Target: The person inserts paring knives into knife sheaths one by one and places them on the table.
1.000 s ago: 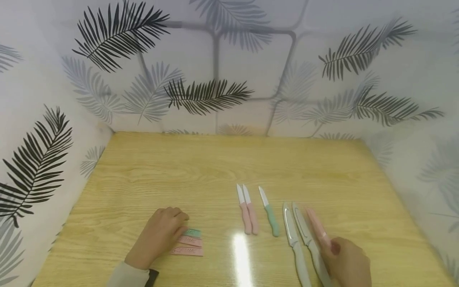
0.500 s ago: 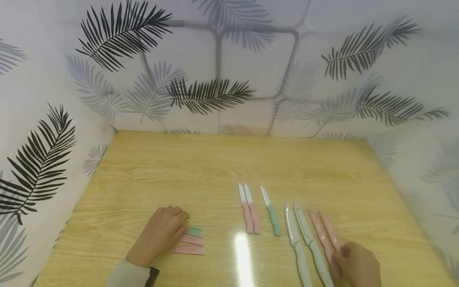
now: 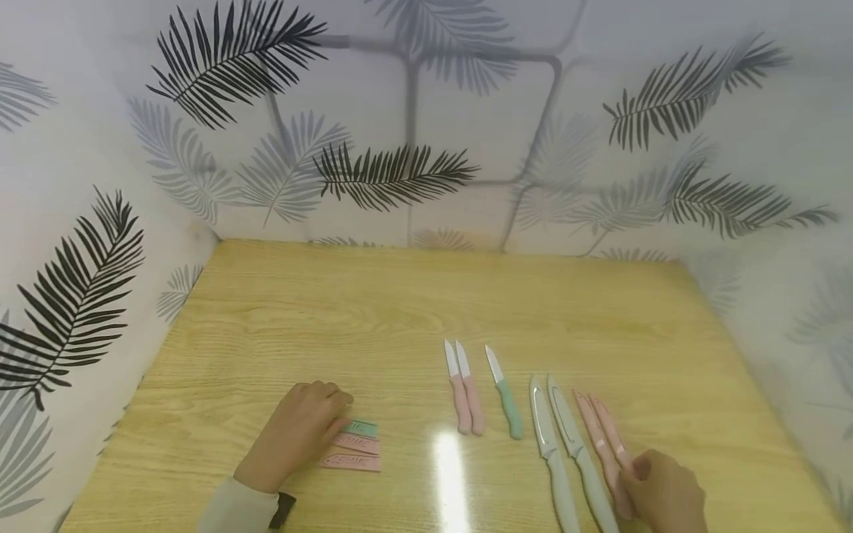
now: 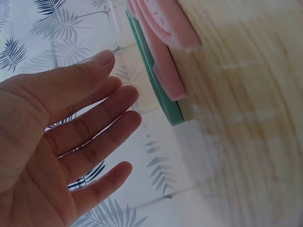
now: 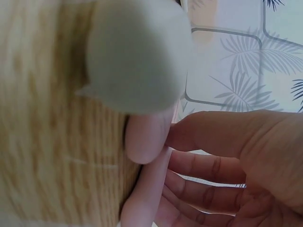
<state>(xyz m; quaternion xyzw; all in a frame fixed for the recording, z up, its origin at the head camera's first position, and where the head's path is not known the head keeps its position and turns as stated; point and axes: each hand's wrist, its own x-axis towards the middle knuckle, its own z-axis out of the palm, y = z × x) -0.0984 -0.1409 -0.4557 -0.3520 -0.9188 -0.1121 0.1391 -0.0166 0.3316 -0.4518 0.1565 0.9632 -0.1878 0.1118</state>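
Observation:
My right hand [image 3: 666, 490] pinches the handle of the outermost pink knife [image 3: 608, 420] at the table's right. Close along its left side lies a matching pink knife [image 3: 590, 422]. In the right wrist view the thumb and fingertips are at the rear pink handle [image 5: 144, 196], behind a large pale handle [image 5: 137, 56]. My left hand [image 3: 296, 433] stays with loosely bent fingers by several flat, embossed blade covers, one green [image 3: 361, 428] and others pink [image 3: 353, 463], partly hidden by it. In the left wrist view a gap shows between its fingers and the green cover [image 4: 165, 104].
Two large pale-handled knives [image 3: 561, 481] lie left of the pink pair. Farther left are a small green-handled knife [image 3: 509, 407] and two small pink-handled knives [image 3: 460, 403], all with tips pointing away. A leaf-patterned wall covering [image 3: 466, 207] borders the wooden table [image 3: 400, 311].
The right hand has brought the outermost pink knife down to the right of its twin, then drawn it slightly closer to it. My left hand has stayed put; the view has shifted slightly.

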